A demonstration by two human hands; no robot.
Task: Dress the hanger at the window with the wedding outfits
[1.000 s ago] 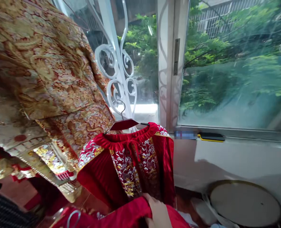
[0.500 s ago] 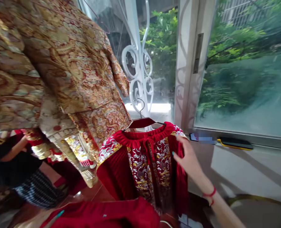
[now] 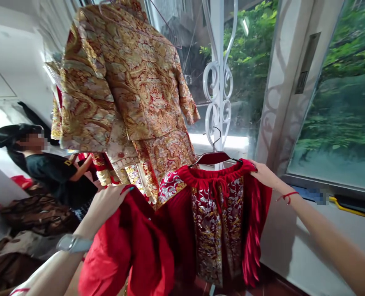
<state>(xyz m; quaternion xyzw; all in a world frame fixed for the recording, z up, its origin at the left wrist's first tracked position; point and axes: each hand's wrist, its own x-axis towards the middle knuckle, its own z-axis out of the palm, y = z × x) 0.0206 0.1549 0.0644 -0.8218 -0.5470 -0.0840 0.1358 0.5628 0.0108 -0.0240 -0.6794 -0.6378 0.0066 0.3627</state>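
Observation:
A red embroidered skirt (image 3: 219,222) hangs by its gathered waistband from a dark red hanger (image 3: 215,157) hooked on the white window grille (image 3: 219,82). My right hand (image 3: 264,174), a red string on its wrist, grips the right end of the waistband. My left hand (image 3: 107,203), with a watch on the wrist, holds up a plain red garment (image 3: 130,250) to the left of the skirt. Above hangs a gold and red brocade jacket (image 3: 123,90).
A person in a black top (image 3: 53,176) stands at the left among more red and gold clothes. A white ledge (image 3: 306,230) runs under the window at right, with a yellow-edged object (image 3: 352,207) on the sill. Greenery shows outside the glass.
The view has swung up and left. My right hand moved from the skirt's lower part to its waistband, and my left hand rose into view lifting the red garment.

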